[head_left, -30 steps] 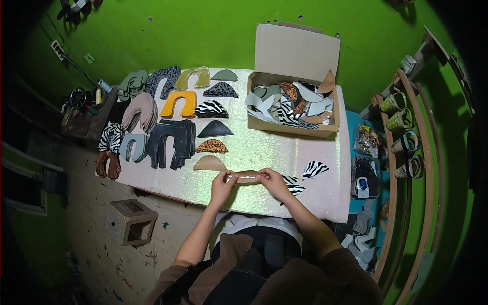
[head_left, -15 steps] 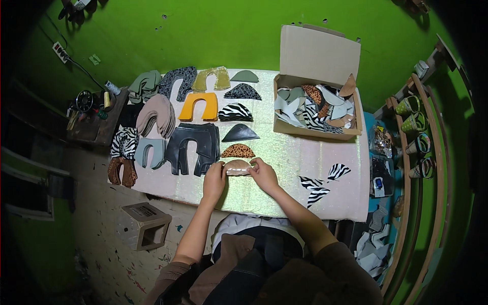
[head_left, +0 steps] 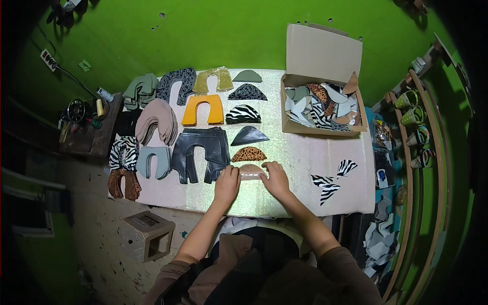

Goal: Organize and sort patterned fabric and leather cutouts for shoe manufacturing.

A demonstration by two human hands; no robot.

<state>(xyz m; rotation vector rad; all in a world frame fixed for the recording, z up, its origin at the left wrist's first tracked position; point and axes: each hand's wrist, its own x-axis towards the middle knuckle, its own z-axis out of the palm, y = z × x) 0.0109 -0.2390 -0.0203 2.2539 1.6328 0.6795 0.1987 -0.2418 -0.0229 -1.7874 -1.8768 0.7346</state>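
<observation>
A shiny light-brown half-moon piece (head_left: 250, 172), apparently a small stack of cut material, lies on the table between my two hands. My left hand (head_left: 227, 186) has its fingers closed at the left end of it. At the right end, my right hand (head_left: 275, 180) grips with thumb and curled fingers. Directly beyond lies a leopard-print half-moon piece (head_left: 249, 154). Farther up the same column come a black half-moon piece (head_left: 249, 135), a zebra-print one (head_left: 243, 114), a dark patterned one (head_left: 247, 92) and a green one (head_left: 247, 76).
Stacks of U-shaped pieces fill the table's left side, among them black ones (head_left: 216, 152) and orange ones (head_left: 203, 104). An open cardboard box (head_left: 320, 130) of scraps stands at the back right. Loose zebra-print scraps (head_left: 325, 188) lie to the right. A wooden rack (head_left: 432, 112) stands beyond.
The whole view has shifted slightly, so the table's things sit farther right in the picture. Both hands stay at the ends of the light-brown half-moon piece, beside the leopard-print one.
</observation>
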